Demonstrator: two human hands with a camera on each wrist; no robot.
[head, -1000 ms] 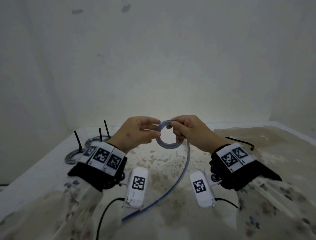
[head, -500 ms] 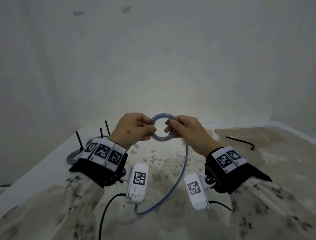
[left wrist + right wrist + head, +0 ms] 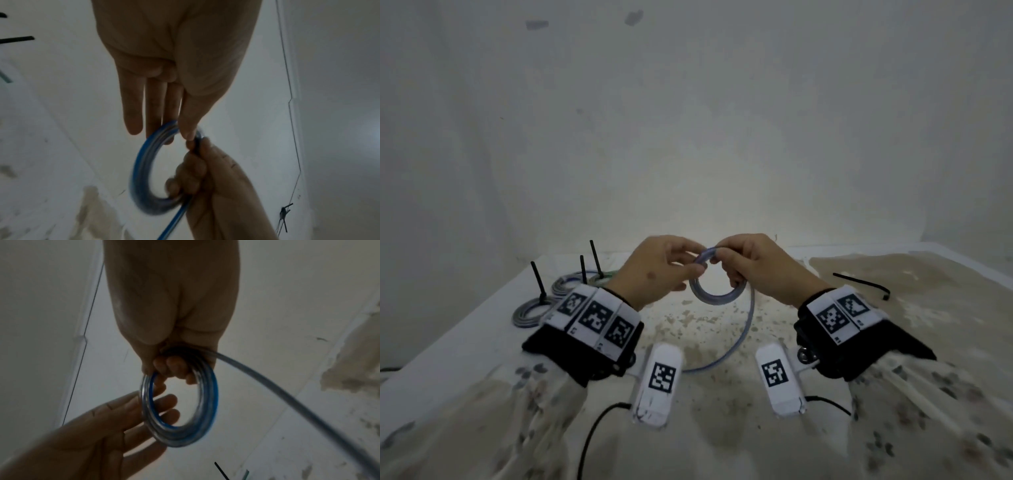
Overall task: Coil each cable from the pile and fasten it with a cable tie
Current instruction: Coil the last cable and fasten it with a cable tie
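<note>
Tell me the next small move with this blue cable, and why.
Probably wind one more loop: the right hand grips the blue coil at its top while the left hand pinches it beside it, and a loose tail still hangs to the table. A spare black cable tie lies to the right for afterwards.

Pale bare wall (image 3: 688, 120) behind a stained, perhaps plaster-flecked, white tabletop (image 3: 928, 308).

L hand (image 3: 654, 270) fingers straight, R hand (image 3: 753, 263) fingers curled.
</note>
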